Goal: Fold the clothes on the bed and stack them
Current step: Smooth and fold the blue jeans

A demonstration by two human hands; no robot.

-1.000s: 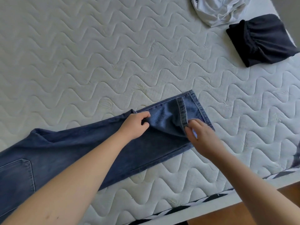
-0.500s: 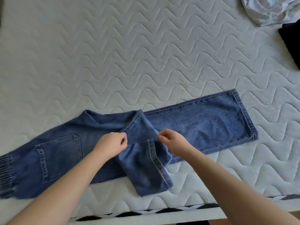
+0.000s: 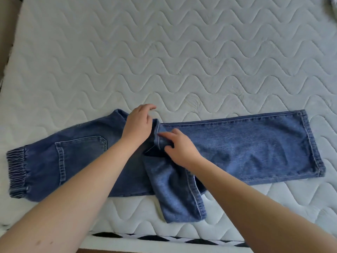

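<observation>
Blue denim jeans [image 3: 246, 145], one leg folded askew over mattress [image 3: 164, 52]

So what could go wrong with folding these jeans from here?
One leg lies skewed toward the mattress edge, so it may slip off or fold crooked. The right hand pinches bunched denim near the crotch while the left hand rests flat; that bunch could get trapped as a lump.

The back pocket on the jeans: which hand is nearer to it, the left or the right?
The left. The left hand rests on the jeans just right of the back pocket; the right hand pinches the folded leg's fabric farther right.
</observation>
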